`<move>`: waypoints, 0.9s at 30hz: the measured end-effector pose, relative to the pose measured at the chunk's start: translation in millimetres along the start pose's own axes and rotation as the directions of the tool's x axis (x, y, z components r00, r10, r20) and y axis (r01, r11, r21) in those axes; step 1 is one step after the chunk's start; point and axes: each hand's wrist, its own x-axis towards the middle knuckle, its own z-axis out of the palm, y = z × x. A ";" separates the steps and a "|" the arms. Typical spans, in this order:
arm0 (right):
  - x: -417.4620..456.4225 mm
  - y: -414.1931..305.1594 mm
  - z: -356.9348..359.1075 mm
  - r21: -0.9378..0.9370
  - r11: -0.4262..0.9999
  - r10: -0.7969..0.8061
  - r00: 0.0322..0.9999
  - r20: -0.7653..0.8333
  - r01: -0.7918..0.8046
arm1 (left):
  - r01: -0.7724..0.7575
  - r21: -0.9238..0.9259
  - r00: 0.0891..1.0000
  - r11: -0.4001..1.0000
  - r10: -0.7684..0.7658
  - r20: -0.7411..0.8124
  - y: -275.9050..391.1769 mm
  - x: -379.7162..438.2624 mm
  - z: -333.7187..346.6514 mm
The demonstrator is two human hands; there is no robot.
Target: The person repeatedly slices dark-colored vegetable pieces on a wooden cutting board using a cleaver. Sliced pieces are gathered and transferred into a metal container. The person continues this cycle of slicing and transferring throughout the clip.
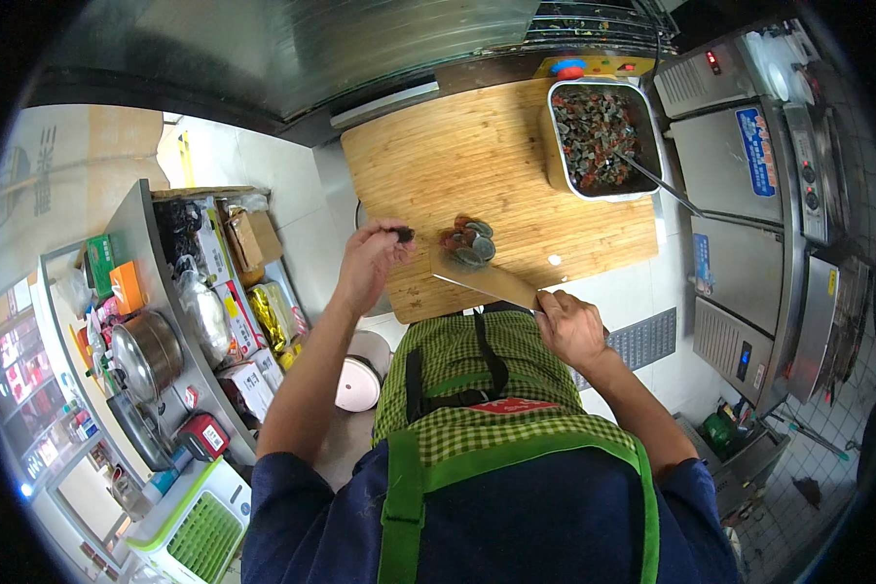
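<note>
My right hand [574, 325] is closed around the handle of a cleaver [490, 283], whose broad blade points left over the near edge of the wooden cutting board [438, 157]. Just beyond the blade lies a small pile of dark, rounded food pieces [476, 244] with reddish bits, possibly preserved eggs. Left of the pile, my left hand [377, 255] pinches a small dark piece [403, 234] between thumb and fingers above the board's left part. A deep metal container [555, 157] at the board's far right corner holds chopped dark and red food, with a long metal utensil handle [661, 182] sticking out.
White scraps [554, 260] lie on the board near its front edge. A blue and red object [569, 69] is behind the container. Stainless steel refrigerator doors [726, 160] stand at right. Shelving at left carries a lidded metal pot [146, 354], boxes and bags. A pink-lidded bin [358, 385] is on the floor.
</note>
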 end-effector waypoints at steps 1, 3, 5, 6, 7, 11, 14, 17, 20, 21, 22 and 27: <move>-0.3 -0.3 -2.3 -0.004 1.000 -0.007 1.000 0.010 0.007 | -0.045 0.238 0.997 0.970 0.030 0.068 9.4 4.0 7.8; -1.7 -0.3 -5.3 -0.014 1.000 -0.014 1.000 0.026 0.014 | -0.169 0.648 0.976 0.743 0.037 0.213 27.0 12.9 27.3; -4.1 0.8 -6.6 -0.027 1.000 -0.012 0.999 0.036 0.013 | -0.176 0.809 0.941 0.561 -0.146 0.306 43.2 24.7 48.4; -5.4 1.7 -6.0 -0.021 1.000 0.001 0.999 0.043 0.000 | -0.194 0.869 0.912 0.456 -0.243 0.331 49.1 30.5 59.0; -6.9 3.3 -3.8 -0.015 1.000 0.014 0.999 0.049 -0.013 | -0.249 0.888 0.881 0.388 -0.290 0.374 51.7 35.9 70.0; -9.8 4.5 -3.1 -0.004 1.000 0.029 0.998 0.052 -0.028 | -0.417 0.894 0.766 0.168 -0.465 0.444 45.2 58.6 94.2; -14.7 6.3 0.3 0.007 0.999 0.048 0.998 0.044 -0.048 | -0.536 0.842 0.697 0.068 -0.526 0.487 41.6 70.6 109.8; -15.4 7.3 4.3 0.012 0.995 0.096 0.994 0.055 -0.097 | -0.621 0.783 0.666 0.013 -0.517 0.537 35.0 75.6 113.3; -15.6 11.8 8.2 0.044 0.994 0.100 0.993 0.054 -0.103 | -0.641 0.768 0.680 -0.006 -0.467 0.565 24.4 82.4 107.3; -15.0 13.1 7.9 0.047 0.995 0.089 0.994 0.061 -0.092 | -0.648 0.762 0.691 -0.016 -0.434 0.578 21.8 83.0 107.3; -14.3 14.1 7.5 0.050 0.996 0.077 0.995 0.067 -0.080 | -0.653 0.757 0.701 -0.027 -0.399 0.591 20.4 84.5 106.8; -20.7 23.1 0.6 0.096 0.995 -0.010 0.999 -0.033 0.013 | -0.531 0.835 0.758 0.147 -0.358 0.545 22.4 93.4 101.5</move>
